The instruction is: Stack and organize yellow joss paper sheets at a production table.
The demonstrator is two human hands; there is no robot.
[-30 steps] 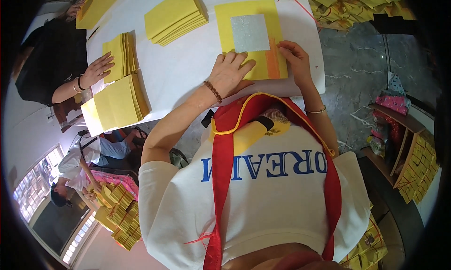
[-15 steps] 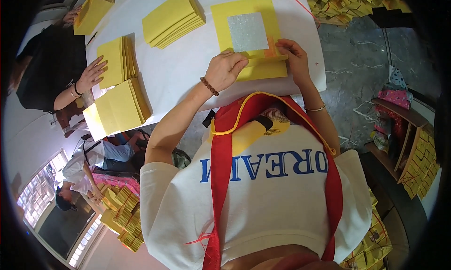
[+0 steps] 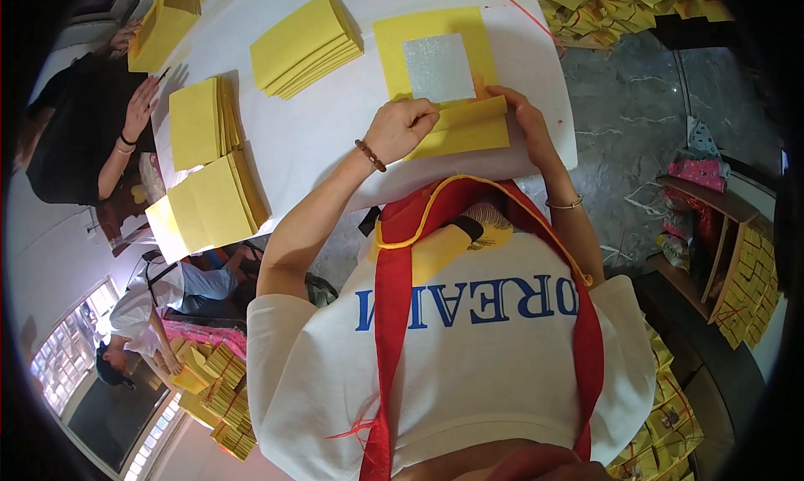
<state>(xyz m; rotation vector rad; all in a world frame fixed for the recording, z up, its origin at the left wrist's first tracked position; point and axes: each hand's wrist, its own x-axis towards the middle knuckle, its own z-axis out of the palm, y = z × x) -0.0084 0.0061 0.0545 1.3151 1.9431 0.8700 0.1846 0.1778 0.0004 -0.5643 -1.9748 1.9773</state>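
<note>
A yellow paper sheet (image 3: 474,139) lies near the table's front edge, its near part folded up into a flap. On its far part is a silver square (image 3: 437,66), with an orange patch beside the square's near right corner. My left hand (image 3: 399,133) is closed at the left end of the fold, knuckles up, gripping the paper; its fingertips are hidden. At the fold's right end, the fingers of my right hand (image 3: 528,123) curl round the paper edge, the thumb mostly out of sight.
Stacks of yellow paper (image 3: 306,46) stand on the white table (image 3: 327,138), more at its left edge (image 3: 209,198). A co-worker's hand (image 3: 142,111) is beyond the left stacks. Another person (image 3: 151,301) handles yellow bundles at lower left. A shelf (image 3: 712,246) stands right.
The flap at the fold now shows wider, and my right hand has slid slightly down along its end. The co-worker's hand has lifted off the left stack and moved away left.
</note>
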